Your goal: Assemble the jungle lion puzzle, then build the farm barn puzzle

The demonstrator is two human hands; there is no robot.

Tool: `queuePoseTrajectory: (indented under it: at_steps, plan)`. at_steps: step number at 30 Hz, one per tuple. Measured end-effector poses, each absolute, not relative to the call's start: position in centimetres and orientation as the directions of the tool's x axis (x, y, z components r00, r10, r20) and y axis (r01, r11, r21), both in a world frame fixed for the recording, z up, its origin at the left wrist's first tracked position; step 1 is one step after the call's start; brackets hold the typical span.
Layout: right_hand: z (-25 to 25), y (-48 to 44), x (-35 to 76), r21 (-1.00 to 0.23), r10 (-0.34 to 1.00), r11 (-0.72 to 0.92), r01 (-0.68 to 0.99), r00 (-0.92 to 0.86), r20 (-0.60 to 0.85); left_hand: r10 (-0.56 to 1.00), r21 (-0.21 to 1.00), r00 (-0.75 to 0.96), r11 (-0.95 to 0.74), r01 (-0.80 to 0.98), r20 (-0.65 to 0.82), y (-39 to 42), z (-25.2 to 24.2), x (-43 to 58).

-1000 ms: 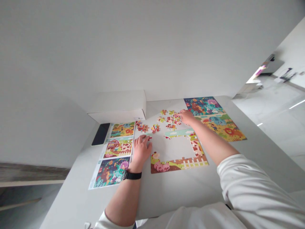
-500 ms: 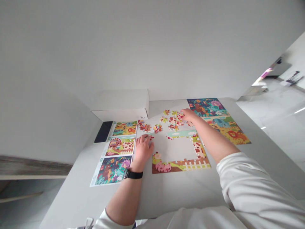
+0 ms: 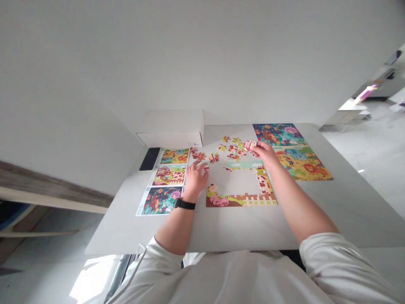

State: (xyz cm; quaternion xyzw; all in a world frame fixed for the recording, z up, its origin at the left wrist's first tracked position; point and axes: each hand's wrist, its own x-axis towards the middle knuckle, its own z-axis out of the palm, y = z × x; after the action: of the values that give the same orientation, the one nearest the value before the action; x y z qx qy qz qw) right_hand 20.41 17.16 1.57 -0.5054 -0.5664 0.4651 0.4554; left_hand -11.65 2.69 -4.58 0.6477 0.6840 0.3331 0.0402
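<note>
The right hand [image 3: 267, 154] pinches a red-and-white puzzle piece [image 3: 247, 145] between thumb and fingers, at twelve o'clock from the part-built puzzle [image 3: 253, 202]. At nine o'clock the left hand [image 3: 196, 180] rests, loosely curled; whether it holds anything, I cannot tell. A light edge grip should keep the print visible for matching. At ten o'clock, the white box's [image 3: 172, 126] label [image 3: 198, 144] is too small to read.

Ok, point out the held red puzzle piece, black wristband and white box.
Red puzzle piece [image 3: 247, 145], head view, on its printed face.
Black wristband [image 3: 186, 204], head view, on the strap.
White box [image 3: 171, 138], head view, on its front side.
</note>
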Motion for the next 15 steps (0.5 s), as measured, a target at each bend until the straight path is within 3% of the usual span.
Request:
queuePoseTrajectory:
  at_steps: [3, 6, 11, 15]
  plan:
    - [2.1, 14.2, 19.5, -0.982, 0.993, -0.065, -0.178, -0.114, -0.045, 0.869, 0.592, -0.137, -0.200, 0.781, 0.475, 2.5, -3.5, -11.2]
    - [1.7, 11.4, 17.9, -0.919, 0.977, -0.192, -0.344, -0.156, -0.145, 0.853, 0.676, -0.133, -0.296, 0.675, 0.506, 1.9, -2.5, -10.7]
    - [-0.5, 6.7, 14.5, -0.907, 0.942, -0.284, -0.310, -0.264, -0.205, 0.918, 0.857, -0.107, -0.308, 0.413, 0.382, 1.2, -2.1, -9.6]
    - [-1.5, 4.6, 12.8, -0.936, 0.935, -0.248, -0.248, -0.315, -0.164, 0.960, 0.947, -0.025, -0.270, 0.172, 0.279, 1.1, -2.4, -8.4]
